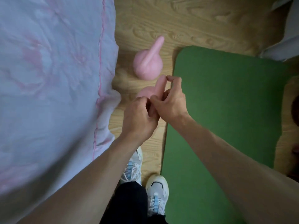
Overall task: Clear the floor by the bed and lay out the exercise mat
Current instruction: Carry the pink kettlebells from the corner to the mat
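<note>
Both hands, left & right, curled round near kettlebell handle, arms extended down.

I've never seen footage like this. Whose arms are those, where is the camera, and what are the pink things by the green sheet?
There is no machine here: the arms belong to a person wearing a wide-angle camera on the head, looking down, so you see what they see, including their own shoes. On the left is a bed with a pale floral cover. On the wooden floor lies a green exercise mat, already spread flat. Between bed and mat are two pink kettlebells, which are exercise weights with handles. The far kettlebell stands alone, untouched. The left hand and right hand are both closed around the handle of the near kettlebell. Whether it is lifted or resting, I cannot tell.
</note>
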`<state>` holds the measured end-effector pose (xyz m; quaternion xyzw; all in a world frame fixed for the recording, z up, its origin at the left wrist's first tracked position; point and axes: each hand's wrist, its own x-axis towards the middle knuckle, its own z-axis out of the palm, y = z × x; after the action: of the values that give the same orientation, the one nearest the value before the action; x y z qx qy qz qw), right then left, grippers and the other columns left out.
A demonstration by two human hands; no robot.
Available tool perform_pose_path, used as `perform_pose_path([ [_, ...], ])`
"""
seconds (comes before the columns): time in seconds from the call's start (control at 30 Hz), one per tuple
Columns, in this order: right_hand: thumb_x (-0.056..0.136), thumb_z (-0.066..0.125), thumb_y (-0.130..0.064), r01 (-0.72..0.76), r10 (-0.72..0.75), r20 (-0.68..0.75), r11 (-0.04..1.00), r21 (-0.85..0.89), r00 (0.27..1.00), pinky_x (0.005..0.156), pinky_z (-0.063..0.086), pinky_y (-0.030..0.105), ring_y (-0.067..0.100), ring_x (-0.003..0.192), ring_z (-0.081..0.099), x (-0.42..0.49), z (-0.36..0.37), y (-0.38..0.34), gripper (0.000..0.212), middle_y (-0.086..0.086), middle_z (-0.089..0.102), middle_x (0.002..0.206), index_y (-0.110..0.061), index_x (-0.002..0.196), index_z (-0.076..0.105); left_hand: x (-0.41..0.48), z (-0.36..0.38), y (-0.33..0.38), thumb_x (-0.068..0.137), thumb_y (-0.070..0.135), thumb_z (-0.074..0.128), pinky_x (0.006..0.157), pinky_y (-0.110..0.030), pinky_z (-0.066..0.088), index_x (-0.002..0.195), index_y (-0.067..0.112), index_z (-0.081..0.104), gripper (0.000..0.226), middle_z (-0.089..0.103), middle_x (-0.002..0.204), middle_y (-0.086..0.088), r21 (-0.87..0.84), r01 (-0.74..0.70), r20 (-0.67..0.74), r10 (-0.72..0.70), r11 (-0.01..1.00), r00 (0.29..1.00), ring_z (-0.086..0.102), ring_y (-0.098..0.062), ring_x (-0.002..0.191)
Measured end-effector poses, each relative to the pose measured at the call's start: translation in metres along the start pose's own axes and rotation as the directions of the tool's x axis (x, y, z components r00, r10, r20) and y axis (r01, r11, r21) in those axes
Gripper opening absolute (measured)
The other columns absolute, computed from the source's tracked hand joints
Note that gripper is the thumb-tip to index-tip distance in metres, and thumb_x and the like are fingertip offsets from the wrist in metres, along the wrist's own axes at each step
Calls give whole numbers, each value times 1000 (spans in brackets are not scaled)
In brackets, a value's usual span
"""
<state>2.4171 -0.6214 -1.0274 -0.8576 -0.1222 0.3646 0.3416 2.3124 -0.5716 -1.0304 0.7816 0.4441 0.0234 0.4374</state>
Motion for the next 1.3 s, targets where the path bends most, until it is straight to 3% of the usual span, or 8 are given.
perform_pose_path([
  [0.2, 81, 70, -12, -33, 33, 11, 999, -8, 999, 52, 42, 6, 8, 65, 60, 38, 25, 29, 67, -3, 61, 75, -23, 138, 35, 33, 39, -40, 90, 32, 58, 57, -37, 39, 78, 10, 61, 25, 64, 76, -6, 28, 7, 2, -7, 1000, 1000, 58, -29, 67],
  [0.33, 83, 68, -12, -84, 85, 28, 996, -11, 996, 59, 47, 19, 15, 69, 61, 53, 29, 31, 69, 0, 62, 80, -23, 141, 32, 41, 51, -49, 93, 41, 49, 57, -30, 31, 84, 14, 62, 32, 64, 81, -2, 16, 22, 22, -23, 1000, 999, 58, -25, 67],
  [0.47, 85, 71, -13, -125, 130, 91, 991, -51, 987, 51, 42, 8, 11, 69, 62, 51, 20, 25, 70, 1, 65, 85, -26, 141, 31, 35, 48, -47, 94, 38, 53, 58, -29, 29, 86, 15, 61, 25, 62, 82, -1, 6, 29, 45, -30, 1000, 999, 54, -21, 66],
  [0.6, 84, 70, -10, -209, 216, 134, 976, -66, 967, 55, 44, 18, 27, 89, 68, 55, 19, 15, 74, 17, 67, 112, -28, 141, 26, 35, 45, -41, 91, 31, 61, 60, -30, 31, 88, 16, 63, 16, 64, 83, -2, 25, 50, 43, -51, 998, 998, 55, -22, 72],
  [0.87, 89, 59, -25, -282, 330, 259, 937, -207, 908, 82, 60, 42, 30, 87, 74, 35, -5, -3, 68, 12, 62, 118, -22, 148, 25, 35, 14, -22, 91, 32, 58, 65, -29, 44, 84, 12, 66, 23, 71, 85, -3, 9, 322, 214, -316, 947, 924, 64, -26, 86],
  [0.97, 90, 58, -44, -219, 255, 230, 960, -172, 939, 88, 57, 44, 29, 100, 67, 22, -32, -27, 67, 10, 64, 118, -22, 147, 32, 32, -12, 0, 83, 32, 54, 64, -39, 56, 82, 13, 68, 24, 72, 83, -9, -131, 429, 187, -403, 894, 896, 67, -33, 81],
  [1.1, 97, 55, -45, -113, 118, 164, 993, -41, 979, 74, 46, 32, 19, 85, 61, -11, -88, -85, 57, -2, 62, 94, -16, 144, 40, 23, -62, 66, 85, 32, 54, 76, -48, 61, 80, 20, 72, 22, 75, 77, 2, -421, 386, 160, -352, 821, 922, 71, -20, 67],
  [1.3, 98, 51, -54, 6, -34, 126, 975, 221, 991, 108, 47, 43, 19, 124, 58, -100, -181, -189, 62, 4, 57, 141, -16, 147, 46, -4, -169, 211, 78, 51, 59, 74, -45, 62, 88, 12, 73, 42, 76, 89, -7, -597, 198, 52, -210, 777, 976, 74, -28, 81],
])
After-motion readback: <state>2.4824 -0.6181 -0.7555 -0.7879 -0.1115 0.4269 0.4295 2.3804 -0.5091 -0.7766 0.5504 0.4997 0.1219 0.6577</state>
